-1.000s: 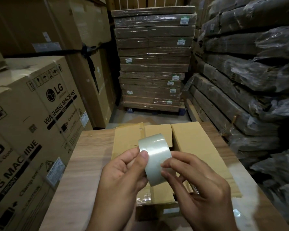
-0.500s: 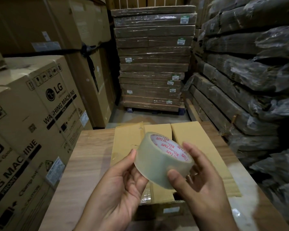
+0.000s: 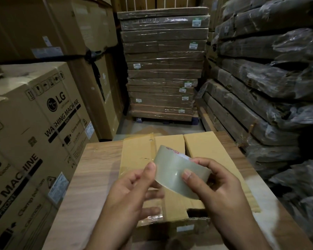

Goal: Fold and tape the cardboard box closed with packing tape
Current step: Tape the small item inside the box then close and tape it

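Left hand and right hand both grip clear round packing-tape roll over brown cardboard box. Risk: tape end hard to find, and unheld near flaps could gape.

left: stacked cartons | right: wrapped stacks | table bare

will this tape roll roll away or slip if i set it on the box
Set on its curved side, the tape roll would probably roll; flat on its open face it should stay. Its glossy surface looks slick, maybe slippery.
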Motion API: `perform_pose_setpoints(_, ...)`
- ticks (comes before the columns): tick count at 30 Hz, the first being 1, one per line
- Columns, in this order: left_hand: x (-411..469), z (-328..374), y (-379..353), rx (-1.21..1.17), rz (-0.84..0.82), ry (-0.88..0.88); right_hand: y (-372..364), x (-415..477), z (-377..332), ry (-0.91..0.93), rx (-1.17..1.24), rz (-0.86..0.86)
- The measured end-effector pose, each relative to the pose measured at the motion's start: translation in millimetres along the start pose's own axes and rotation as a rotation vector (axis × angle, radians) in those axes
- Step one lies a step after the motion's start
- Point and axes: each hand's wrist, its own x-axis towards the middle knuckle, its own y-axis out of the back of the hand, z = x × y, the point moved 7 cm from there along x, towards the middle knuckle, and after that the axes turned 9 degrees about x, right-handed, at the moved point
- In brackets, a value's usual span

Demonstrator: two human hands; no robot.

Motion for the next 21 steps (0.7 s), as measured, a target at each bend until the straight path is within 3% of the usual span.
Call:
perform_pose_setpoints(3,3,8,9,0.135,0.024,-0.150,-3,5,3,-0.092,-0.048,-0.065)
perform_pose_setpoints(7,3,11,-3,0.157,-0.197,-0.228,-10,7,9,-0.222,0.007,-0.129)
perform_pose_setpoints(11,3,12,-3,0.186,-0.136,-0.305,-15,8,10,-0.214,-0.090,-0.142)
perform_pose_setpoints(13,5,9,-3,0.129,-0.113,-0.280,-15,10,7,-0.099,-0.234,-0.115)
perform_pose_setpoints(15,8,4,-1,0.092,-0.068,-0.255,-19,7,-9,0.131,-0.381,-0.118)
perform_pose_setpoints(18,10,4,0,0.051,-0.026,-0.255,-30,-1,-33,0.443,-0.462,-0.278)
perform_pose_setpoints(21,8,11,-1,0.056,-0.014,-0.307,-35,-3,-38,0.502,-0.482,-0.429)
